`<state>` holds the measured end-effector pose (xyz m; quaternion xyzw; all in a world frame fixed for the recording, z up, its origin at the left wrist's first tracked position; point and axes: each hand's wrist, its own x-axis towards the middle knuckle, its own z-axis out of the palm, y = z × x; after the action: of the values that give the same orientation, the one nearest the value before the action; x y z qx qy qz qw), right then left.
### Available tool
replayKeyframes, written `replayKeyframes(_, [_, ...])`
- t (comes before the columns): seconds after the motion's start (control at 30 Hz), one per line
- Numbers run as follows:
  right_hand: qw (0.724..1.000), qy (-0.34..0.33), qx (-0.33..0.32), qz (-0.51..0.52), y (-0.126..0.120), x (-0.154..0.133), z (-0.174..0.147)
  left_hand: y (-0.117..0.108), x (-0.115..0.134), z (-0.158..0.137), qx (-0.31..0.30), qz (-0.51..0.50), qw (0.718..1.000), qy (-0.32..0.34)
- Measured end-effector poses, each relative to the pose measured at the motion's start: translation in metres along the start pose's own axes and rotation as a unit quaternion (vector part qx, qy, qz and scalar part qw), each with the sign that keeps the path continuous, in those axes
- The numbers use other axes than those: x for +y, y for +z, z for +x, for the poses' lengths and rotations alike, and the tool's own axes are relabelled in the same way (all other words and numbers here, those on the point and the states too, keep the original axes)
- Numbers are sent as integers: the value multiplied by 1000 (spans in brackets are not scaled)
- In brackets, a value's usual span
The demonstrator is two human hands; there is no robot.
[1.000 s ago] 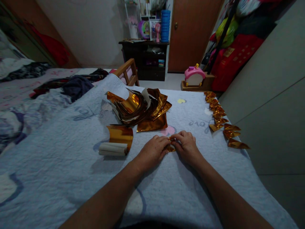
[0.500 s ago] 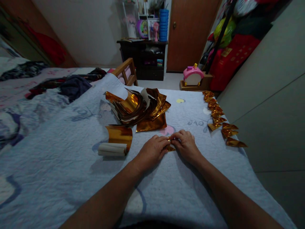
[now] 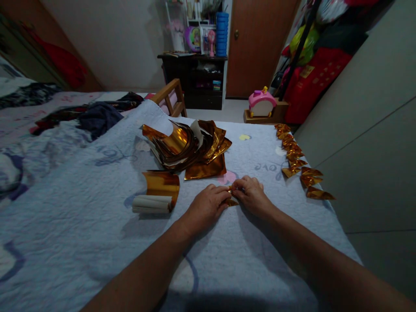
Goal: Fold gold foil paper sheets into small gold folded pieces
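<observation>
Between my two hands, low on the bed, is a small piece of gold foil paper [image 3: 232, 202], partly covered by my fingers. My left hand [image 3: 209, 203] pinches its left side, fingers closed together. From the right, my right hand [image 3: 251, 195] grips its upper edge between thumb and fingertips. Just beyond lies a fanned, curled stack of gold foil sheets [image 3: 182, 149]. Left of my hands rests a partly rolled set of sheets [image 3: 152, 203], gold inside and pale outside. Several folded gold foil pieces [image 3: 294, 151] stand in a row along the right edge.
A pale blue bedspread [image 3: 81, 225] lies under everything. Dark clothes [image 3: 100, 118] are heaped at the left. A wooden rail [image 3: 173, 97] stands at the far edge, with a dark cabinet [image 3: 195, 80] behind. A pink toy [image 3: 261, 104] sits beyond the bed, and a pale panel [image 3: 373, 151] borders the right.
The view has shifted very slightly. Both hands stay on the small gold foil piece in nearly the same pose, and the stack and the folded row have not moved.
</observation>
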<state>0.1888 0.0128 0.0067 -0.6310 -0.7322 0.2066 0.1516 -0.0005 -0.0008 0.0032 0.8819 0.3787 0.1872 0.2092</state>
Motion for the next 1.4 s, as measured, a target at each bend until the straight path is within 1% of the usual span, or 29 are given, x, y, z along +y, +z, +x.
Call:
replayKeyframes(0.13, [999, 15, -47, -18, -7, -5, 3, 1, -2, 0, 0, 4, 1000, 3])
replayKeyframes(0.2, [998, 15, -59, -24, -9, -6, 4, 2, -2, 0, 3, 3, 1000, 2])
replayKeyframes(0.4, [999, -2, -29, -23, -3, -4, 2, 1, -1, -1, 5, 0, 1000, -5])
replayKeyframes(0.63, [999, -37, -15, 10, 1, 1, -1, -3, 2, -1, -17, -7, 999, -41])
replayKeyframes(0.8, [998, -57, -2, 21, 3, 4, 0, -2, 1, -1, -7, 1, 1000, -21])
replayKeyframes(1.0, [998, -58, 7, 32, 3, 3, -1, 4, -1, -2, -1, 50, 999, 7])
replayKeyframes(1.2, [993, -53, 40, 95, 5, 17, 0, 4, 1, -2, 4, 66, 998, 16])
replayKeyframes(1.3, [995, -57, 48, 66, 3, 22, 1, 3, 2, -1, 2, 66, 998, 11])
replayKeyframes(1.4, [998, -49, 46, 20, 2, 21, 1, 2, 2, 0, 1, 66, 998, 13])
